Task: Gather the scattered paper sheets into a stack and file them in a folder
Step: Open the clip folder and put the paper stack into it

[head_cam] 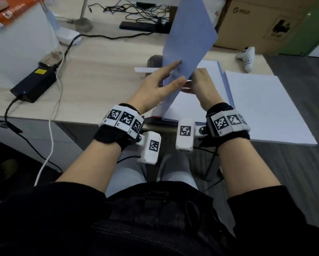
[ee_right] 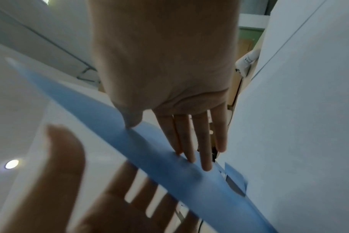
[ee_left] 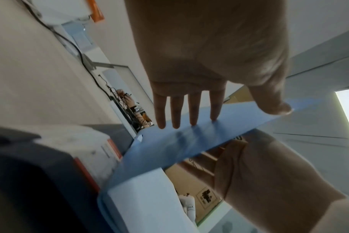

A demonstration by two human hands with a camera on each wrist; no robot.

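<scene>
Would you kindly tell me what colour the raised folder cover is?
Light blue; the folder cover shows best in the head view.

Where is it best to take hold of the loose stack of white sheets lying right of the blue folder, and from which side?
Take the white sheet stack at its near edge, which overhangs the desk edge, coming from the right hand's side. The overhang lets fingers slip under while the thumb presses on top; elsewhere the sheets lie flat.
</scene>
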